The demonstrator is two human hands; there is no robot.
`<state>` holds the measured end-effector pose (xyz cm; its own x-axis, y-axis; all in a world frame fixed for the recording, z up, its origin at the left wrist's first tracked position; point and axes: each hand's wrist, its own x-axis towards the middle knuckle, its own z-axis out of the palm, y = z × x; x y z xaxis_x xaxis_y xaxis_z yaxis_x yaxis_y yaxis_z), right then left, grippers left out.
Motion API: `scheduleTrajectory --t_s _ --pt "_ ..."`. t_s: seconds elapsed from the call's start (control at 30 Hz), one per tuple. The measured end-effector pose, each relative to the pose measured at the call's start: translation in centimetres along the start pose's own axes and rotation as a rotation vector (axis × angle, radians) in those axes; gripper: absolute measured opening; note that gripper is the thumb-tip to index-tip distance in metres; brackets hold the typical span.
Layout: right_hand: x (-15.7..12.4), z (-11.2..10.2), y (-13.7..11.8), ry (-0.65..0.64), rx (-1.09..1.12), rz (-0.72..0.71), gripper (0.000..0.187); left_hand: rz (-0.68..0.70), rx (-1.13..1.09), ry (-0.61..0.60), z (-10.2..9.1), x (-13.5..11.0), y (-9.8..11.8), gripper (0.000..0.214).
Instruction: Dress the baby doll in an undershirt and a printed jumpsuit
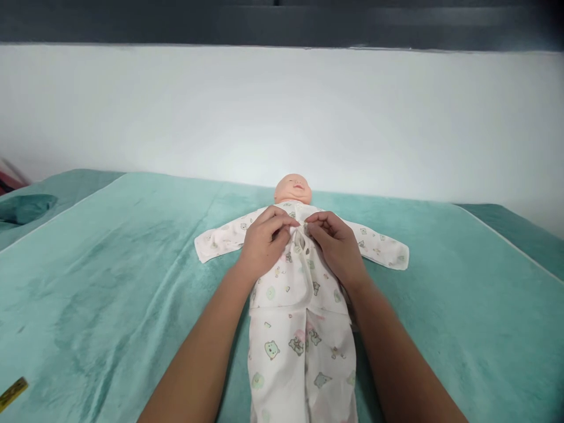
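A baby doll lies on its back on a teal blanket, head away from me, arms spread. It wears a white printed top and matching trousers. My left hand and my right hand meet at the doll's chest just below the collar. Both have fingers pinched on the front edges of the top, where the two halves join. What sits between the fingertips is too small to make out.
The blanket covers a wide flat surface that ends at a white wall behind the doll. A yellow strip lies at the near left edge. A darker teal bundle sits at the far left.
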<state>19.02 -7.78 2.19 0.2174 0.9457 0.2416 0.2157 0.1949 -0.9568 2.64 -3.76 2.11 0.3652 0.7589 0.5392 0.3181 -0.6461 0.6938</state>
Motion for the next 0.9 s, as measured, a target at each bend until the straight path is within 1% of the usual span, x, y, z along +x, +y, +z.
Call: scheduleTrajectory --t_s 0.17,0.27,0.37,0.47,0.53,0.6,0.7,0.8,0.9 --pt "0.0 0.2 0.1 0.025 -0.022 -0.016 0.016 0.012 0.014 0.014 0.0 0.0 -0.1 0.027" --pt "-0.1 0.2 0.0 0.038 -0.061 -0.026 0.013 0.005 0.000 0.022 0.0 0.0 -0.1 0.027" --pt "-0.3 0.0 -0.5 -0.004 -0.141 -0.022 0.013 -0.008 -0.016 0.035 0.1 0.0 -0.1 0.026" --pt "-0.7 -0.4 -1.5 -0.066 -0.228 -0.007 0.020 -0.033 -0.041 0.059 -0.1 0.0 0.1 0.025" --pt "-1.0 -0.8 -2.2 -0.118 -0.297 0.016 0.027 -0.078 -0.081 0.050 -0.4 0.0 0.3 0.022" --pt "-1.3 -1.4 -3.0 -0.194 -0.388 0.029 0.034 -0.152 -0.136 -0.012 -1.1 -0.1 0.7 0.018" --pt "-1.8 -1.8 -3.9 -0.302 -0.537 0.014 0.037 -0.218 -0.191 -0.173 -2.2 -0.1 1.3 0.014" --pt "-2.5 -1.6 -4.5 -0.318 -0.670 0.001 0.036 -0.180 -0.194 -0.331 -3.0 -0.1 1.8 0.011" --pt "-3.1 -0.9 -5.0 -0.295 -0.797 -0.010 0.034 -0.152 -0.185 -0.418 -3.2 0.0 2.2 0.010"
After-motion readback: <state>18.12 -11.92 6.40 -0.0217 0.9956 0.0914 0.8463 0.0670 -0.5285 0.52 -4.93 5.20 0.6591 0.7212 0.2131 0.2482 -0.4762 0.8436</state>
